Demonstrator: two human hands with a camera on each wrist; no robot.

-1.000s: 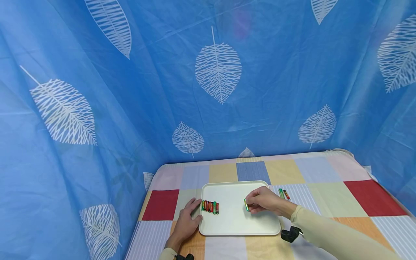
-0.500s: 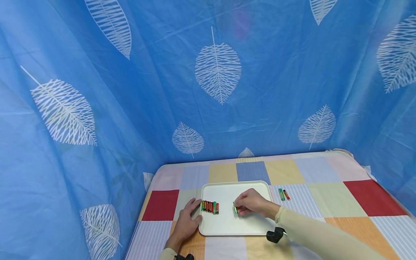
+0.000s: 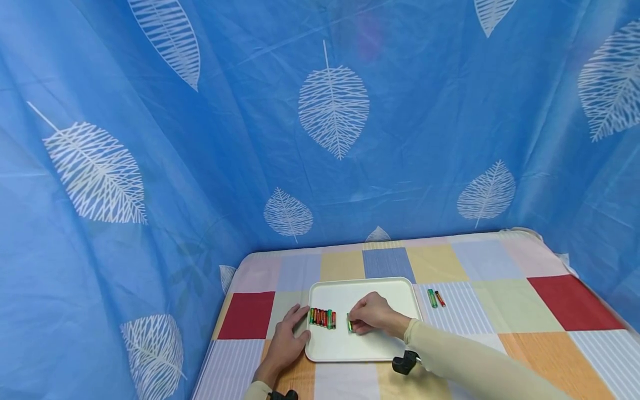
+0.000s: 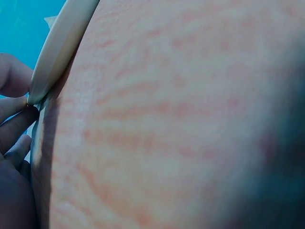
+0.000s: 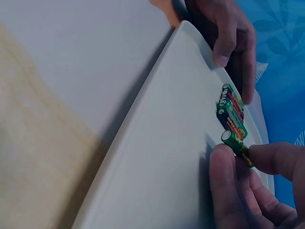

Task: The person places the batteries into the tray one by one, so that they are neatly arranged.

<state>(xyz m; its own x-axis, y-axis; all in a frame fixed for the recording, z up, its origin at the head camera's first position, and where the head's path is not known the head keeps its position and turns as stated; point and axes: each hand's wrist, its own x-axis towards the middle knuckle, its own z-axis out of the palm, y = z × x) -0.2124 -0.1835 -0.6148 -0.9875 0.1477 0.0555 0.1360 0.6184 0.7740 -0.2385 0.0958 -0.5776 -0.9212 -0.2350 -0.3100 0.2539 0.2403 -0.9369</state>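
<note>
My right hand (image 3: 369,312) pinches a green battery (image 5: 233,141) between thumb and fingertips, over the middle of a white tray (image 3: 360,350). To the left of it lies a side-by-side row of red and green batteries (image 3: 322,318) near the tray's left rim. The held battery is a short way from the row's right end. My left hand (image 3: 287,341) rests against the tray's left edge, its fingers extended along the rim and its thumb at the near side. In the left wrist view, the left fingers (image 4: 14,126) touch the tray's rim (image 4: 59,52).
Two more batteries, a green one (image 3: 432,298) and a thinner red one (image 3: 440,299), lie on the patchwork tablecloth (image 3: 530,311) right of the tray. A blue curtain (image 3: 400,139) with white leaves hangs behind and beside the table.
My right hand has carried the green battery leftward across the tray, closer to the row. The left hand has stayed at the tray's left edge.
</note>
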